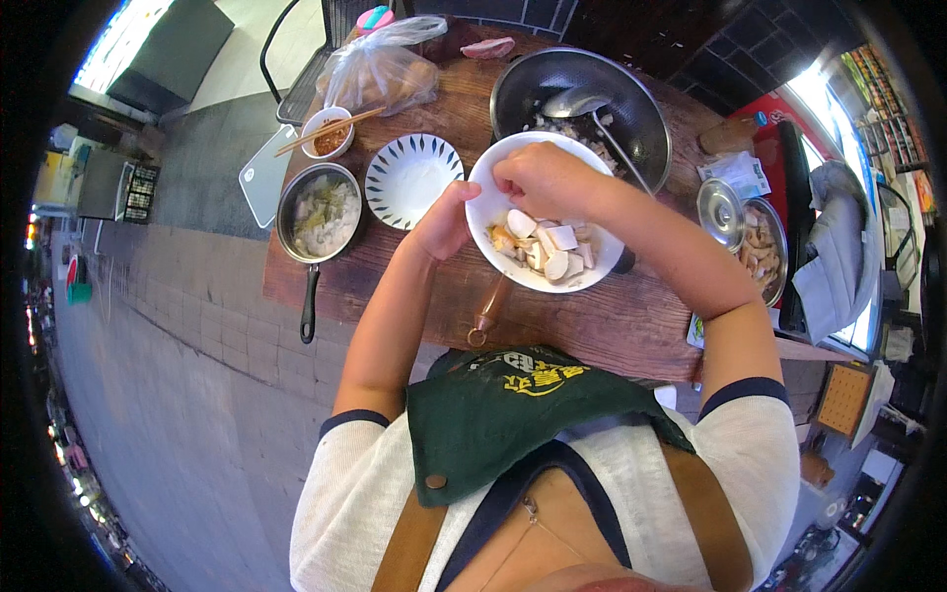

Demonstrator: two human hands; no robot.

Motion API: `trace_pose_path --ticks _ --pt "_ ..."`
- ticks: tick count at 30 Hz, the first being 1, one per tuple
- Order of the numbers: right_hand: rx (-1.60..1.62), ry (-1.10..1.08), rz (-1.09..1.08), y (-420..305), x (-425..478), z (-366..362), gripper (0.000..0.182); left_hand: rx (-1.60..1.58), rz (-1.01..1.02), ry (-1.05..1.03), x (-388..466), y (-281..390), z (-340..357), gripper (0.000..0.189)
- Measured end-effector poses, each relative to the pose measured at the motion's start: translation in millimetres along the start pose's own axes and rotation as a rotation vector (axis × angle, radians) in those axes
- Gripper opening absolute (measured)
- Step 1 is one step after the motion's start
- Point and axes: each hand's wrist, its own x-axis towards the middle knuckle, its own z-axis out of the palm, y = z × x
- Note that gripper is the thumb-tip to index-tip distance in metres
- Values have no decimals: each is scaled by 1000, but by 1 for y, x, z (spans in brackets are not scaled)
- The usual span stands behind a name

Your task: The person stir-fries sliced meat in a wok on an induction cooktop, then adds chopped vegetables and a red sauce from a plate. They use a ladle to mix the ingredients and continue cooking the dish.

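My left hand (448, 222) grips the left rim of a deep white bowl (481, 255), thumb over its edge. The bowl holds pale chunks that look like cut mushroom (551, 244), with a little orange-yellow food at the left. My right hand (549, 177) reaches into the bowl from above with curled fingers. Its fingertips are partly hidden, so I cannot tell whether they pinch a piece. Just beyond the bowl sits a dark wok (510, 92) with pale chopped bits inside. A metal ladle (581, 102) rests in it. The bowl covers the wok's near edge.
On the wooden table (592, 325) are a patterned plate (414, 181), a pan of pale food (325, 214), a sauce bowl (329, 144) with chopsticks (333, 129) and a knotted plastic bag (385, 74). A wooden handle (490, 307) points towards me. A lidded container (777, 251) stands right.
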Motion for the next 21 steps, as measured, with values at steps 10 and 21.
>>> trace_pose_path --ticks 10,21 --pt "199 192 234 -13 8 19 10 4 53 66 -4 0 -7 64" --pt "266 283 284 -14 17 25 7 31 79 67 -9 6 6 67"
